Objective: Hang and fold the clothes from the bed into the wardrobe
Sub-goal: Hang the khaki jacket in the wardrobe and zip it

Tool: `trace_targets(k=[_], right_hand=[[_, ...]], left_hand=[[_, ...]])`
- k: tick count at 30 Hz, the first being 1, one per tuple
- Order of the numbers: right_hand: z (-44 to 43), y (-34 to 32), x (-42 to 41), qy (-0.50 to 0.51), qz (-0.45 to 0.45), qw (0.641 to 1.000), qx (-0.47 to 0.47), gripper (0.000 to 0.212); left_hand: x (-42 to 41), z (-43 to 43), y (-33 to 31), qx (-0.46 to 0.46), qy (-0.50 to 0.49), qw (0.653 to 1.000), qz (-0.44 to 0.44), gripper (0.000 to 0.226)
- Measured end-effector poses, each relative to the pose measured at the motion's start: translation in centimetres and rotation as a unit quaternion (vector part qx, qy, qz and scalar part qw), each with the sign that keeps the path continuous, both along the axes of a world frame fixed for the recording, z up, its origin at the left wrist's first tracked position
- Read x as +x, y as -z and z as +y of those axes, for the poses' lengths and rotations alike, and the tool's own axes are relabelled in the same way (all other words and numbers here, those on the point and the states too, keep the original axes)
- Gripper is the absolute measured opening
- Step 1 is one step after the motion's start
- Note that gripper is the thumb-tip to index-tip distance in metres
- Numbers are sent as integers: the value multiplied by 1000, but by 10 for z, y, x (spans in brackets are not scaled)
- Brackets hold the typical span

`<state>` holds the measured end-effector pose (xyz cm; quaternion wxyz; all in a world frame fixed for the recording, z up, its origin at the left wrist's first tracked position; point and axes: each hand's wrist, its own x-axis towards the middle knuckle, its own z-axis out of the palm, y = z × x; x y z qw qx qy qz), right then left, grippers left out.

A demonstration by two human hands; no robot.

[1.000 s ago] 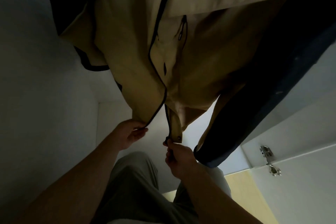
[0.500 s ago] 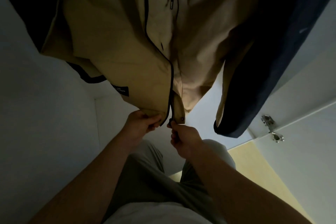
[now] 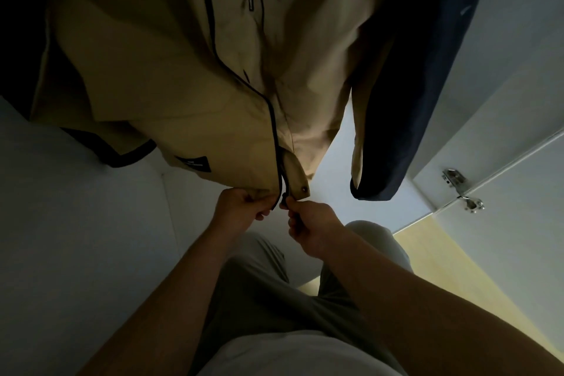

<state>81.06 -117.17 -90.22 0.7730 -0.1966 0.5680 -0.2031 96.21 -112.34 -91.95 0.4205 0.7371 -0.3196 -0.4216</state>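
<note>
**Q:** State the enclosure and where the garment is.

**A:** The white wardrobe wall (image 3: 76,223) is dim, and a door hinge (image 3: 460,189) shows at right. The tan jacket (image 3: 171,76) hangs inside, just beside a navy garment (image 3: 412,101).

**Q:** What has changed in the last second?

**A:** The front edges were apart and now meet at the hem. The left hand (image 3: 241,207) pinches the left hem corner. The right hand (image 3: 311,223) pinches the base of the zipper (image 3: 276,143), below the snap tab (image 3: 297,180). Judgement: hanging is done, and seating the zipper is the step in hand.

**Q:** What cannot be verified?

**A:** Hanger and rail are cut off above. Fingers and shadow hide whether the zipper pin is seated. The hem patch (image 3: 193,163) is unreadable. The bed is out of view.
</note>
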Motion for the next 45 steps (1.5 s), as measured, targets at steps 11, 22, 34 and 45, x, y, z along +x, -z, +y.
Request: trace_targets(k=[11,22,34,45], right_hand=[[2,3,1,-5,-15,1000,8,18],[4,8,2,-8,-5,1000,6,19],[8,6,14,8,2,1000,1,19],[7,2,19,13,14,1000,8,15]], left_hand=[[15,-1,-5,61,24,998,16,17],[-6,-3,0,-21,-142,975,170,7],[-25,-1,5,-80,-235,955,162,18],[-30,0,-3,-88,-227,962,120,16]])
